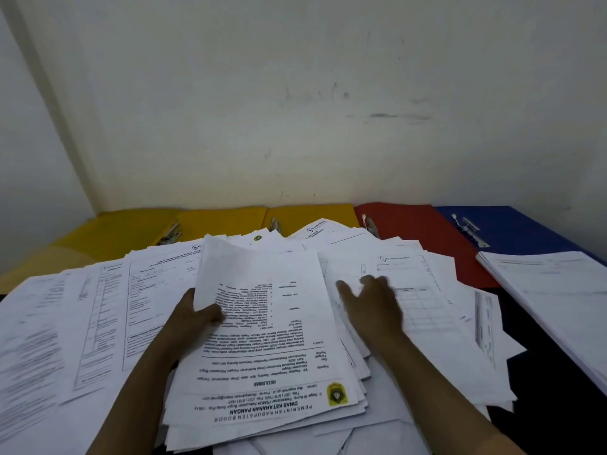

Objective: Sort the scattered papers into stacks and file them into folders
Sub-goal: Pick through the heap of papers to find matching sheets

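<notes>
Printed white papers [98, 316] lie scattered over the table. In the middle, my left hand [193, 320] grips the left edge of a thick stack of papers [272, 349] with a yellow emblem at its near corner; the top sheets lift at the far end. My right hand [371, 307] is open, blurred, fingers spread over loose sheets [423, 310] just right of that stack. Open folders line the back: yellow folders [223, 221], a red folder [423, 224] and a blue folder [512, 231], each with a metal clip.
A separate neat pile of papers [555, 290] lies at the right, over the blue folder's near side. The dark table top [555, 405] shows at the lower right. A white wall [295, 110] stands right behind the folders.
</notes>
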